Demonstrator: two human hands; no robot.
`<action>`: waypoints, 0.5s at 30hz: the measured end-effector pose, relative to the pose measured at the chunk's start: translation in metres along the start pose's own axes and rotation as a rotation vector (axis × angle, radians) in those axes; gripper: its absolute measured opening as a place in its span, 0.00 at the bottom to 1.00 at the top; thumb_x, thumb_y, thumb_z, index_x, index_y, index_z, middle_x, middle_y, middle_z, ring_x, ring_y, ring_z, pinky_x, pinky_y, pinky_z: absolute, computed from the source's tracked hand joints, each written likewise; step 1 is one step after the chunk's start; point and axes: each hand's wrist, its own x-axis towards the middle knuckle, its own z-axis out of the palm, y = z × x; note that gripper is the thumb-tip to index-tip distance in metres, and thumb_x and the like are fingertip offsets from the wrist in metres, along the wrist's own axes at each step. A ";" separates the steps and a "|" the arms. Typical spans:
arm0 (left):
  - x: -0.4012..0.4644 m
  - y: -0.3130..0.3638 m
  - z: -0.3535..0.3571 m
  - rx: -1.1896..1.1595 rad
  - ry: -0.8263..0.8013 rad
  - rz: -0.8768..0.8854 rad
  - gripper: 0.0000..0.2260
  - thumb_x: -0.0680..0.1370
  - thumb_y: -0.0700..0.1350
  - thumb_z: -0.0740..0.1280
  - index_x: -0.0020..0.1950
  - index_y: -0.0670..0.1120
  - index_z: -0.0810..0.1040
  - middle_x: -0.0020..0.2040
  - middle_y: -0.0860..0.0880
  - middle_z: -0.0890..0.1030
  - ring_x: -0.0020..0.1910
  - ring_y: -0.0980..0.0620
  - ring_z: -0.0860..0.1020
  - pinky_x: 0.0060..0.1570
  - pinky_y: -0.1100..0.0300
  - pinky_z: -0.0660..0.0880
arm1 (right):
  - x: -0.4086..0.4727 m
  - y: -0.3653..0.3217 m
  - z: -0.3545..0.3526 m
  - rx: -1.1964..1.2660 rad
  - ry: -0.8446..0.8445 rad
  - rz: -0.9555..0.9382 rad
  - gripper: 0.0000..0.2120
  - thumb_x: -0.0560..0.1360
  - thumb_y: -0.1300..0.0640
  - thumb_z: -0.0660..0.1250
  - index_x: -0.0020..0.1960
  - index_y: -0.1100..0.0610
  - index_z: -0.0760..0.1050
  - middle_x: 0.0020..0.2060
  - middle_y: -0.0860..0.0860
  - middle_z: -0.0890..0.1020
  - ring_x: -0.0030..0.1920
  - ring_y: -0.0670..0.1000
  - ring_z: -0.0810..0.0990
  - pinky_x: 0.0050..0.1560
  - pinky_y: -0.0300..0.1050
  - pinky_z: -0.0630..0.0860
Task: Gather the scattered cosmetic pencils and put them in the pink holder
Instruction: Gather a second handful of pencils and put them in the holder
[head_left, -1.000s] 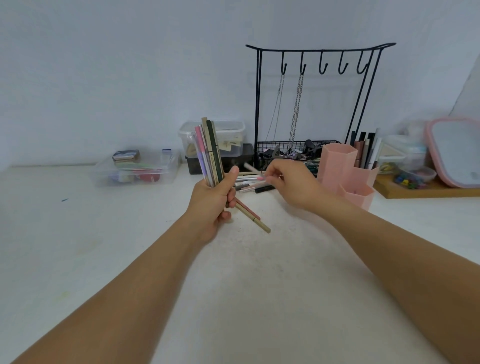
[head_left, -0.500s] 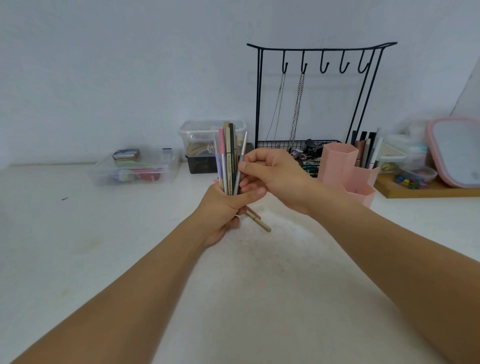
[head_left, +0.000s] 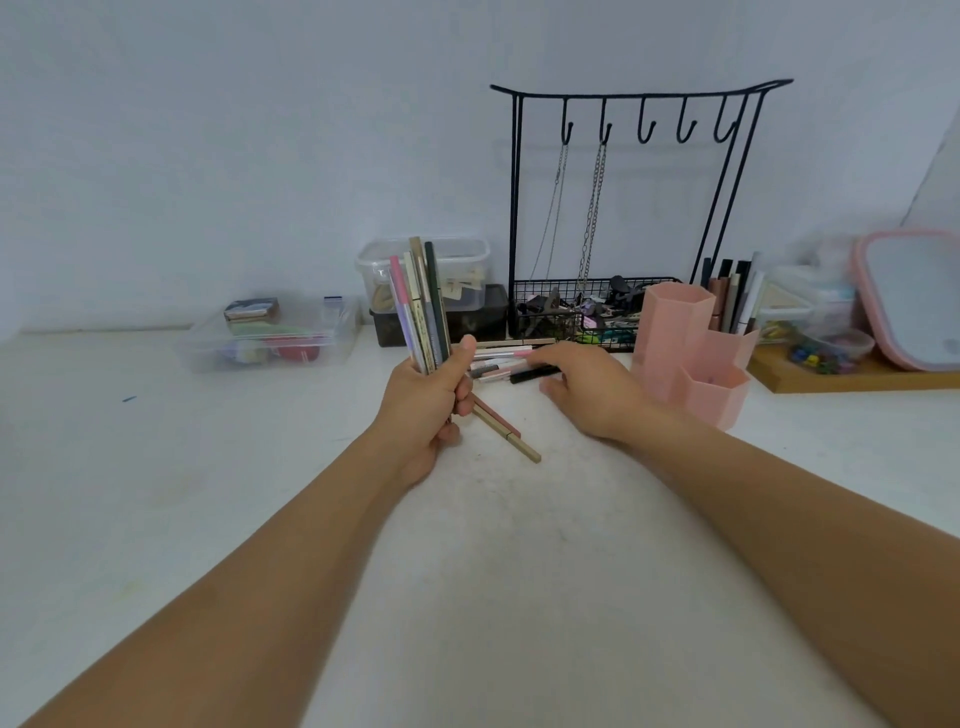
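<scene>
Standing beside loose pencils (head_left: 511, 364), pink holder (head_left: 691, 353) shows no pencils inside.

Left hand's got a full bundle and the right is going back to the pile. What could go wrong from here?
1. The left hand grips a tall bundle of pencils near its lower end only; adding more may let one slip out.
2. The right hand reaches for the loose pile close to the pink holder; a wide sweep might knock it.
3. Two pencils lie partly under the left hand and may be overlooked.
</scene>
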 end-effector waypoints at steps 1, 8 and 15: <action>0.001 0.000 -0.001 -0.001 0.024 -0.006 0.12 0.79 0.54 0.72 0.51 0.47 0.77 0.29 0.51 0.70 0.28 0.55 0.67 0.19 0.65 0.60 | -0.001 -0.001 0.000 -0.022 -0.008 -0.002 0.20 0.80 0.58 0.66 0.71 0.49 0.74 0.66 0.50 0.79 0.64 0.54 0.77 0.64 0.50 0.74; 0.004 0.001 -0.002 -0.015 0.045 -0.034 0.12 0.78 0.53 0.73 0.51 0.49 0.73 0.25 0.54 0.65 0.24 0.56 0.61 0.18 0.65 0.59 | -0.001 -0.003 -0.003 -0.088 0.013 -0.032 0.09 0.79 0.59 0.67 0.57 0.55 0.83 0.52 0.53 0.81 0.51 0.55 0.79 0.50 0.43 0.71; 0.003 -0.001 -0.001 0.045 0.049 -0.023 0.13 0.77 0.55 0.73 0.46 0.51 0.72 0.26 0.53 0.65 0.26 0.55 0.63 0.19 0.64 0.61 | 0.001 -0.004 -0.009 -0.123 -0.007 -0.033 0.04 0.77 0.59 0.69 0.48 0.54 0.82 0.47 0.52 0.83 0.47 0.54 0.80 0.51 0.49 0.78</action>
